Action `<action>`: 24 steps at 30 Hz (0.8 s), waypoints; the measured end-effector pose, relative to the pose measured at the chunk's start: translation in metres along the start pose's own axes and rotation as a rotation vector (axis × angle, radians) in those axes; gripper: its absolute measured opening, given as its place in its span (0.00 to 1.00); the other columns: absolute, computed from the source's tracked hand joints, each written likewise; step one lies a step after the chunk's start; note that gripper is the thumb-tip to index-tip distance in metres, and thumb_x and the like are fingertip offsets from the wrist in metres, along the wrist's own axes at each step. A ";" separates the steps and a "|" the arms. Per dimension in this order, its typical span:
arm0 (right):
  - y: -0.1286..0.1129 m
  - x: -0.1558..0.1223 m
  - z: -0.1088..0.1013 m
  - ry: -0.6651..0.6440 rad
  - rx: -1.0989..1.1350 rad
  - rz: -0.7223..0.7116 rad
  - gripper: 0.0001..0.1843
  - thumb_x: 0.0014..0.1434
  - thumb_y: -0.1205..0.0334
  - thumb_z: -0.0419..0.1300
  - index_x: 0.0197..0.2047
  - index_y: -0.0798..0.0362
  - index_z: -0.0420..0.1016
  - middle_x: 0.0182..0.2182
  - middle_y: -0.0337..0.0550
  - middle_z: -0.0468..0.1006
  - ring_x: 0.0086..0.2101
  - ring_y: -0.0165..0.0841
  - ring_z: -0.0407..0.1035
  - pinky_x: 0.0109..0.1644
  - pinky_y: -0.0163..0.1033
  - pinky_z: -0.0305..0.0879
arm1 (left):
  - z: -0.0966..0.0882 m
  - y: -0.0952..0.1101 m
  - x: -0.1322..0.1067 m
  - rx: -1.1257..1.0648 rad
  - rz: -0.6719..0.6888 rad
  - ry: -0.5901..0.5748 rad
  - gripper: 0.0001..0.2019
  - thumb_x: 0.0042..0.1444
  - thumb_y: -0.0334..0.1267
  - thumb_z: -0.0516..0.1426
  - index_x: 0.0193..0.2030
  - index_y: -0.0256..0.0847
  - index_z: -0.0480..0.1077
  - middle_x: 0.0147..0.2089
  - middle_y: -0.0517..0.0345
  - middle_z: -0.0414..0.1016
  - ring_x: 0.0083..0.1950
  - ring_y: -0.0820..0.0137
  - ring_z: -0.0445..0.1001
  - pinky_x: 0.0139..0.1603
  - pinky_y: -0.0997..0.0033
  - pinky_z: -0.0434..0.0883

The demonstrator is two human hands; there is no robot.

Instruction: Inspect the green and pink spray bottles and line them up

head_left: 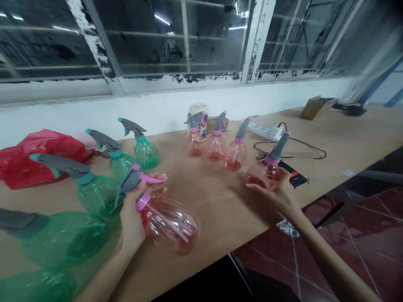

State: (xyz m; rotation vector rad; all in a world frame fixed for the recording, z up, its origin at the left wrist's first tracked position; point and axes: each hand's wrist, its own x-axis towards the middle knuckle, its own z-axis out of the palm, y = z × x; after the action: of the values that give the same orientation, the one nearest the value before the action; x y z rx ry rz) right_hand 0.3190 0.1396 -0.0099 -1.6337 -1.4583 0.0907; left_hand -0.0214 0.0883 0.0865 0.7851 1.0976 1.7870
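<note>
Pink spray bottle [173,226] in hand lies tipped well to the left of the power strip [260,130] and nearer the person, its head slanting up and leftward, its base down and rightward. The left hand [130,218] grips it around the neck, fingers reaching up by the pink trigger [154,179]. The right hand [283,191] is curled around the body of a second pink bottle [260,174], held on the strip's near side, leaning slightly with its head up; whether its base touches the table [217,209] cannot be told.

Three more pink bottles [215,147] stand in a row just left of the strip, a pale jar [197,108] behind the leftmost. Five green bottles [97,188] are far left of the strip, and a red plastic bag [44,155] lies farther left still. A white charger [276,132] sits at the strip's right end, near a looping black cable [316,147]. On the strip's near side lies a black phone [298,180], partly hidden. Well to the strip's right stands some folded cardboard [316,108].
</note>
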 end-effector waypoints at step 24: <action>-0.063 -0.032 -0.046 0.356 -0.039 -0.323 0.36 0.54 0.50 0.64 0.60 0.55 0.56 0.51 0.59 0.66 0.53 0.48 0.62 0.56 0.56 0.59 | -0.001 0.000 0.000 0.044 0.042 -0.022 0.11 0.47 0.42 0.60 0.35 0.38 0.76 0.42 0.52 0.81 0.47 0.60 0.77 0.39 0.68 0.75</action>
State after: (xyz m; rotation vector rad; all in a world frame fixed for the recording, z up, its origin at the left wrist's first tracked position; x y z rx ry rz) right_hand 0.2888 0.0804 0.0421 -1.3412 -1.4268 -0.3934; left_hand -0.0227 0.0881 0.0863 0.8586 1.1169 1.7898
